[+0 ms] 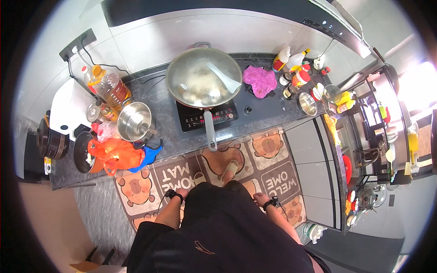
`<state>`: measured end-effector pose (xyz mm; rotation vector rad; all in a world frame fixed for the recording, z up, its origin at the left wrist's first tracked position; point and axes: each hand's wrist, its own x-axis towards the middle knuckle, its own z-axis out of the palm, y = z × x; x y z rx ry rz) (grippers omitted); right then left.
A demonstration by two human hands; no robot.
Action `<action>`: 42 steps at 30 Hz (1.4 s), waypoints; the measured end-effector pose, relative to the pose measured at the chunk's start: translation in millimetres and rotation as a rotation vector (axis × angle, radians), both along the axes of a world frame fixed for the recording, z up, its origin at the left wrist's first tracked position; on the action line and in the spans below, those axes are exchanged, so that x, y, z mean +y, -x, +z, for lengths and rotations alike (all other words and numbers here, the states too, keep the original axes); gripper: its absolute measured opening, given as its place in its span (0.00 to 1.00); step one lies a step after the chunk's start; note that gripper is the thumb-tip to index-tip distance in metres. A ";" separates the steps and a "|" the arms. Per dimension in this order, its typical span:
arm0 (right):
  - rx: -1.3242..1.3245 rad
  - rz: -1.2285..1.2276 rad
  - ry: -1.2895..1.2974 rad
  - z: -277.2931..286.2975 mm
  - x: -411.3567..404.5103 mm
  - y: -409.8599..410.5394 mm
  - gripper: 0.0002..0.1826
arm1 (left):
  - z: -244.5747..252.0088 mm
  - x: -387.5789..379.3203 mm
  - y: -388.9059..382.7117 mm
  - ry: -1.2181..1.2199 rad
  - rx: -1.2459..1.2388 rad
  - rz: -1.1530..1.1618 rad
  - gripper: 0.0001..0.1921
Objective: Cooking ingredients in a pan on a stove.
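My left hand hangs beside my body, partly covered by my black clothing; its fingers are mostly hidden. My right hand hangs at my other side with fingers curled, and whether it holds anything cannot be made out. Both wrists carry black bands with small devices. Before me on the counter, away from both hands, a large long-handled wok rests on a black induction cooker with lit red marks. A fogged glass lid covers the wok. A purple cloth lies to its right.
Left on the counter are a steel pot, an orange plastic bag, a dark pan and an oil bottle. Sauce jars and a steel bowl stand right. A patterned mat covers the floor; a range hood overhangs.
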<state>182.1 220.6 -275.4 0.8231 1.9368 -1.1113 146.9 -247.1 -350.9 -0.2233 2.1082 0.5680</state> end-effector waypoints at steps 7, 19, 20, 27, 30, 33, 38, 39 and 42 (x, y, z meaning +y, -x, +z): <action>-0.014 0.006 -0.009 20.0 -4.0 2.8 0.15 | -39.5 -2.3 1.4 0.004 0.055 -0.013 0.18; -0.014 0.036 -0.028 19.2 -2.9 7.2 0.16 | -41.1 -2.1 -3.2 -0.002 0.097 -0.051 0.16; -0.031 0.028 -0.022 16.0 -1.1 6.2 0.16 | -28.8 0.6 -2.1 0.002 0.144 -0.072 0.16; -0.027 0.019 -0.015 16.6 -4.8 6.1 0.16 | 1.9 1.7 0.0 0.012 0.075 0.017 0.16; -0.020 0.005 0.005 13.2 -5.3 4.4 0.15 | -5.6 1.3 -3.1 0.029 0.100 -0.068 0.15; -0.024 0.026 -0.029 9.4 -5.0 2.3 0.15 | -10.6 1.9 -5.8 0.013 0.063 -0.014 0.15; -0.021 0.047 -0.033 -0.6 -1.1 -0.1 0.14 | -14.3 0.9 -5.9 0.032 0.088 -0.154 0.15; -0.021 0.048 -0.031 -0.9 -1.8 0.0 0.14 | -16.2 -0.7 -7.0 0.034 0.088 -0.153 0.15; -0.024 0.035 -0.015 -1.9 -2.7 -0.2 0.14 | -19.1 -3.5 -8.6 0.057 0.121 -0.266 0.15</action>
